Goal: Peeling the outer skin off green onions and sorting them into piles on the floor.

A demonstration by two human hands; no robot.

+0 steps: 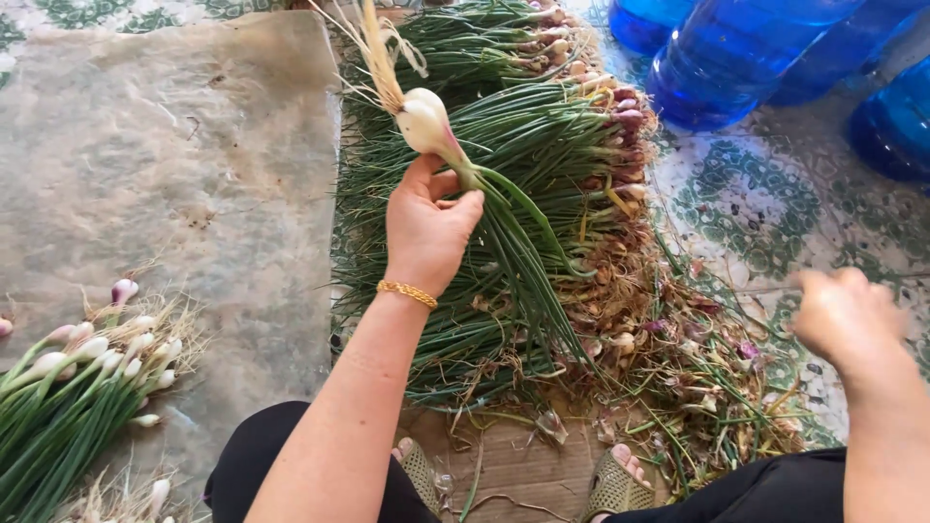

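The left hand (426,228) has its grip closed around the neck of a spring onion (426,121), bulb and roots up, leaves trailing down over the heap of onions (542,174) beneath it. The right hand (843,315), well off to the right, is blurred; I cannot tell its grip. A cleaned bunch (77,387) lies far left on a sheet (174,174).

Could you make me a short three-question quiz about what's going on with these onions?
1. True or false: the left hand holds a spring onion by its stalk, bulb and roots up.
2. Where does the cleaned bunch of onions lie? A: left of the person, B: among the blue bottles, C: on the sandals.
3. Fill in: the right hand looks ____ in the picture, above the peeled scraps.

Key: 1 true; 2 A; 3 blurred.
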